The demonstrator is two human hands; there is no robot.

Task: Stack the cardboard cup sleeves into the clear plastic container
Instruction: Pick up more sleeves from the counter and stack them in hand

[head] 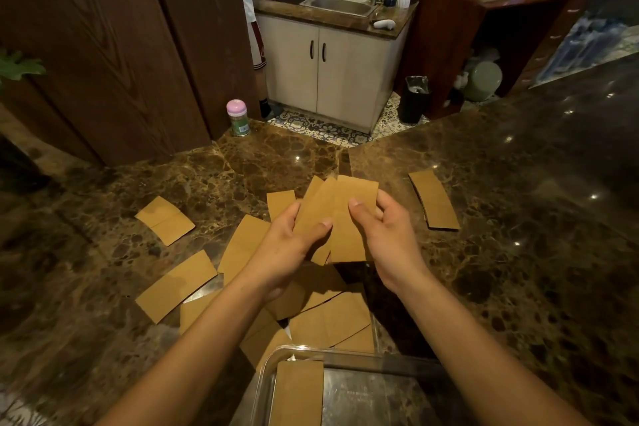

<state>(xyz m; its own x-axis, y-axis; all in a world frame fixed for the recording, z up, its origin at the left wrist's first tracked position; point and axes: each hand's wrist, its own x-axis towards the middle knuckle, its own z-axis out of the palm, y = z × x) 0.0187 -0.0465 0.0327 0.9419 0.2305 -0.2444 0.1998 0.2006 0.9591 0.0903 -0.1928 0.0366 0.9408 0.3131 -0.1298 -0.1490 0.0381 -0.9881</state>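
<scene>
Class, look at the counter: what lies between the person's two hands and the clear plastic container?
In the head view, loose overlapping cardboard sleeves cover the counter between the hands and the container.

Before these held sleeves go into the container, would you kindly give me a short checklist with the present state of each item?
1. Both hands grip the bundle: left hand and right hand hold the held sleeves: ok.
2. Bundle edges squared: fanned, not ok.
3. Clear container open: ok.
4. Room beside the sleeve inside: ok.
5. Loose sleeves remaining on the counter: not ok.
</scene>
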